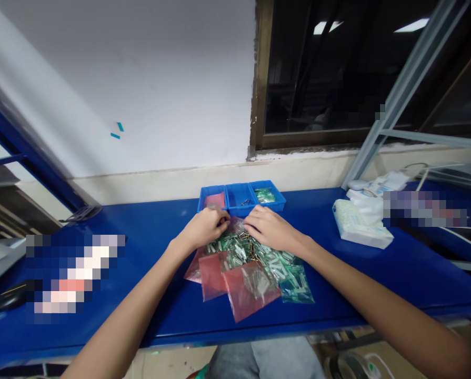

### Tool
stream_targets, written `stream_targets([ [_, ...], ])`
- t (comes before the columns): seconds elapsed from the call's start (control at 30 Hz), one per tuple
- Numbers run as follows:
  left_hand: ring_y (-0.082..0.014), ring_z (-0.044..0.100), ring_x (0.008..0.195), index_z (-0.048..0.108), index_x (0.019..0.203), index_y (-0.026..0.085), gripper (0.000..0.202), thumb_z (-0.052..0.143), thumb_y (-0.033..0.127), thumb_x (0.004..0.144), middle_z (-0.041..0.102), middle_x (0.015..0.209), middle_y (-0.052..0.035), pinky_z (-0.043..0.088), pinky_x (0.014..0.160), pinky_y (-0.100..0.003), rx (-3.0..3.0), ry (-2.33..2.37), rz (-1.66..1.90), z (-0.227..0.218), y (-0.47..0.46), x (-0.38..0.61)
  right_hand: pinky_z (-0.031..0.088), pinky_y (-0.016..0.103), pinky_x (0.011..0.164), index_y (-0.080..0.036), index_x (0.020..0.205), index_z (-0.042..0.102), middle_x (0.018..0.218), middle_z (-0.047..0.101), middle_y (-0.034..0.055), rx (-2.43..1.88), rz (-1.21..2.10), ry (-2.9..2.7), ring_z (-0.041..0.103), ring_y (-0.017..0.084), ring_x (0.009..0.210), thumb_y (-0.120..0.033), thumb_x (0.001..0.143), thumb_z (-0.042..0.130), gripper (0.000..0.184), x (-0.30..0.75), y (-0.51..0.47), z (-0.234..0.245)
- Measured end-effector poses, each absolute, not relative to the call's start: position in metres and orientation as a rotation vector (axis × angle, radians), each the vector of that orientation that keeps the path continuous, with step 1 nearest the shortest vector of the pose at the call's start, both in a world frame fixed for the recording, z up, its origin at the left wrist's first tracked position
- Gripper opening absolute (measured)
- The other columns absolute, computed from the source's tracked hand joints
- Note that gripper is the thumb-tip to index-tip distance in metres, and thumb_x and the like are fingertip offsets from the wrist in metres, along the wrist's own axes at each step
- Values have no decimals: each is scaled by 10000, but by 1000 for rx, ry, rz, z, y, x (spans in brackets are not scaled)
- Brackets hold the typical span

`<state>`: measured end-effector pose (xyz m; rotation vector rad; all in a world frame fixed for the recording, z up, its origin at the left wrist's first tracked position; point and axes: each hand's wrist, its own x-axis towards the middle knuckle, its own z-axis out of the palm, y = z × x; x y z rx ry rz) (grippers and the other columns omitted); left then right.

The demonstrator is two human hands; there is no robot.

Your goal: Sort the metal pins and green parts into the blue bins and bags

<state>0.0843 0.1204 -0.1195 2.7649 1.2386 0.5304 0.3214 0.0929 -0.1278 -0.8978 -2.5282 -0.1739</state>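
Observation:
My left hand (209,226) is closed, its fingers curled at the far left side of a pile of small plastic bags. My right hand (270,229) lies across the pile's far right side, fingers bent and pressed together. What either hand pinches is hidden. Between them shows a pinkish clear bag (237,225). Below lie loose small metal pins (253,250) and green-tinted bags (297,284) of silvery pieces. Pink bags (251,289) are spread at the near side. Just beyond my hands stands a blue three-compartment tray (226,197).
The tray's left compartment has a pink bag (215,200), the middle a few small metal pieces (245,202), the right green bags (265,195). A tissue pack (361,226) stands right on the blue table (156,300). A black mouse-like object (12,297) lies left. Wall and window rise behind.

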Motion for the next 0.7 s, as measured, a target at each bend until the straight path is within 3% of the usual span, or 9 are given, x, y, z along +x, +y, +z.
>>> stream_targets([
  [0.17, -219, 684, 835, 726, 929, 189, 187, 542, 201, 896, 735, 890, -88, 506, 780, -324, 2786, 1192, 463, -127, 122, 83, 366, 324, 763, -167, 808, 649, 787, 615, 56, -928, -83, -2571, 507, 190, 817, -199, 1003, 448, 281, 319, 93, -136],
  [0.37, -209, 684, 805, 717, 1007, 198, 211, 531, 238, 918, 745, 912, -83, 487, 722, -307, 2797, 1219, 360, -124, 123, 80, 360, 321, 764, -167, 824, 650, 792, 607, 54, -912, -66, -2547, 501, 190, 826, -198, 1003, 446, 273, 319, 94, -137],
  [0.7, -209, 672, 802, 722, 938, 188, 158, 578, 240, 897, 734, 886, -77, 482, 723, -310, 2750, 1160, 383, -125, 124, 79, 367, 326, 771, -173, 816, 648, 796, 609, 55, -927, -64, -2561, 500, 194, 832, -200, 1001, 445, 276, 319, 94, -137],
])
